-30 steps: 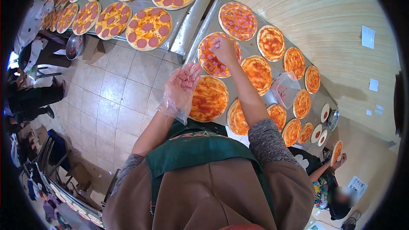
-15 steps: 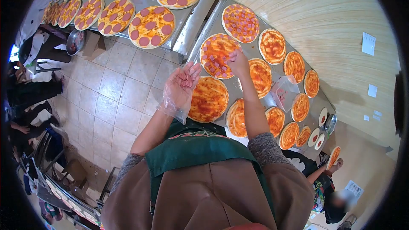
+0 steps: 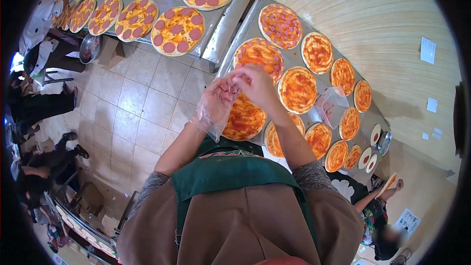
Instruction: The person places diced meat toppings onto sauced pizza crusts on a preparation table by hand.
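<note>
My left hand [image 3: 212, 104], in a clear plastic glove, is cupped palm up around a small heap of ham cubes [image 3: 227, 91]. Bare, my right hand [image 3: 257, 86] reaches across to that palm, its fingers pinched at the cubes; what lies between the fingertips is partly hidden. Beyond both hands lies a pizza base with sauce and some ham cubes [image 3: 260, 51], partly covered by my right hand. A sauced pizza base [image 3: 248, 120] sits just beneath the hands. Farther up is a pizza covered in ham cubes [image 3: 280, 26].
Several sauced bases [image 3: 297, 90] fill the metal table, around a clear plastic tub [image 3: 332, 107] with some ham. On another table [image 3: 212, 44] at upper left are pizzas with sausage slices [image 3: 177, 30]. A co-worker's hand [image 3: 396, 186] holds a base at lower right. Other people stand at left.
My right hand has moved back from the partly topped pizza to the ham in my left palm. The co-worker's held base has tilted.
</note>
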The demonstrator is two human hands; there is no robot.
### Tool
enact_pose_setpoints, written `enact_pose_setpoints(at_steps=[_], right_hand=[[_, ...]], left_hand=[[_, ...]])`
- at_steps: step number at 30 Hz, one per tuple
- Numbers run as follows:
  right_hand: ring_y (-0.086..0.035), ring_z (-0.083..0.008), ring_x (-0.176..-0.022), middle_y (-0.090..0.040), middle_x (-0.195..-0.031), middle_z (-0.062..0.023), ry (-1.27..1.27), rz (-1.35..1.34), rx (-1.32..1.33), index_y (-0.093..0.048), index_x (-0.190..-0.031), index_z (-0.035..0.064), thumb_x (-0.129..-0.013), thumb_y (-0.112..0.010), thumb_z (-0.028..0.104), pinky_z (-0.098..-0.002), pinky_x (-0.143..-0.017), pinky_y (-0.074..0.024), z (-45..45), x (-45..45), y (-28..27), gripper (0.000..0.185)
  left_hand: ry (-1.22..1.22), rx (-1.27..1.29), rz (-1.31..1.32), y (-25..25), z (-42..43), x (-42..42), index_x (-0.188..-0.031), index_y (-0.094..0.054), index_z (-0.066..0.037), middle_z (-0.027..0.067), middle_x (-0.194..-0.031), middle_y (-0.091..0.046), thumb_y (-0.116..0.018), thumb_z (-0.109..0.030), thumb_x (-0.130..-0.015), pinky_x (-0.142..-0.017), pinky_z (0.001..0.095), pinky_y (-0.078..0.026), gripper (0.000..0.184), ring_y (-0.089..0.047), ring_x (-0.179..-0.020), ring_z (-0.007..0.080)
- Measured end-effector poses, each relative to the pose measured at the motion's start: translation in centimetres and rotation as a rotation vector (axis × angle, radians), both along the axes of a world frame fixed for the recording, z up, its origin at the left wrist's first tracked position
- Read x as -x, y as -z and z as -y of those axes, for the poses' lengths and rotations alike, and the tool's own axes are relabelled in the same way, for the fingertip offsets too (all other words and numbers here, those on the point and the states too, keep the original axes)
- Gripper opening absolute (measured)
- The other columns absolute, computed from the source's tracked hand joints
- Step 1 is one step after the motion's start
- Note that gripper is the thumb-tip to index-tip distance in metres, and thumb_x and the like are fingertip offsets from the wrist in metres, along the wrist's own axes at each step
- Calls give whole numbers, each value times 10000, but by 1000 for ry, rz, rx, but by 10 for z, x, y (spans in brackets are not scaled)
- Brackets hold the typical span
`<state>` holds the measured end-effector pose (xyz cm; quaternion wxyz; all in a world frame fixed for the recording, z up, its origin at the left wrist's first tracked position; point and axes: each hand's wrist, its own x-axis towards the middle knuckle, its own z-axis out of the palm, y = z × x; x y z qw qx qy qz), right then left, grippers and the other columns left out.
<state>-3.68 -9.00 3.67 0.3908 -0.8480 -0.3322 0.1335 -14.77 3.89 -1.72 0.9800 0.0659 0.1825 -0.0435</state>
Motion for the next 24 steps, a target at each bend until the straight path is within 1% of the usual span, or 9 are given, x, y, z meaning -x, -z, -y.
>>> enact_pose_setpoints(at_steps=[3,4,6,7,10,13,19,22,24], right_hand=[[-598,-284,-966,-647,-898,-90,-96,128,104,-703,-873,106,-804,-713,162,-388,-796,-510,-6,7,-8,90],[-586,-281,-984,-639,-896,-87,-101,148,128,-703,-870,110,-796,-717,164,-384,-803,-506,-6,7,-6,93],[-616,-273,-933,-663,-873,-86,-100,4,82,-720,-885,108,-805,-714,161,-381,-783,-513,-2,-1,4,96],[-632,-269,-907,-676,-861,-86,-98,-69,60,-728,-892,107,-810,-713,160,-379,-773,-516,1,-8,9,99],[-679,-240,-761,-714,-838,-127,240,-419,-42,-735,-943,29,-846,-723,139,-342,-735,-519,5,-44,27,147],[-692,-253,-700,-732,-785,-113,280,-72,-18,-763,-878,54,-819,-719,148,-363,-718,-537,12,-75,80,119],[-695,-262,-763,-725,-816,-131,313,-73,239,-764,-868,64,-782,-749,159,-366,-724,-537,-1,-80,93,129],[-679,-282,-828,-708,-869,-133,365,38,351,-758,-875,72,-767,-760,178,-382,-758,-533,-5,-80,90,151],[-662,-298,-857,-692,-901,-126,251,33,160,-748,-858,68,-752,-773,190,-399,-779,-523,-8,-71,76,164]], left_hand=[[17,24,-83,-5,2,0,-1288,-539,22,90,-1086,-662,-361,-239,-1056,-1059,353,-444,392,-619,-1052,180],[29,80,7,3,2,1,-1300,-528,29,104,-1129,-652,-357,-241,-1056,-1068,352,-437,402,-611,-1086,192],[53,188,188,25,0,5,-1323,-507,44,132,-1215,-633,-349,-245,-1056,-1087,349,-424,424,-594,-1153,217],[48,124,93,13,-1,2,-1342,-488,47,147,-1266,-605,-345,-246,-1055,-1098,354,-413,434,-572,-1194,232],[27,-7,-102,-9,1,2,-1396,-430,55,190,-1404,-516,-331,-250,-1055,-1132,370,-382,468,-504,-1305,273],[16,-22,-98,-8,0,1,-1429,-387,60,214,-1476,-447,-321,-252,-1054,-1154,388,-358,492,-453,-1364,298],[24,-21,-98,-2,0,-2,-1436,-374,62,212,-1487,-436,-307,-248,-1055,-1156,395,-356,495,-443,-1371,306],[33,3,-89,-3,0,-6,-1429,-384,58,205,-1469,-455,-307,-252,-1059,-1150,389,-365,489,-455,-1358,299],[24,45,-91,-6,0,-9,-1411,-415,48,194,-1420,-508,-313,-264,-1064,-1142,380,-377,477,-502,-1311,279]])
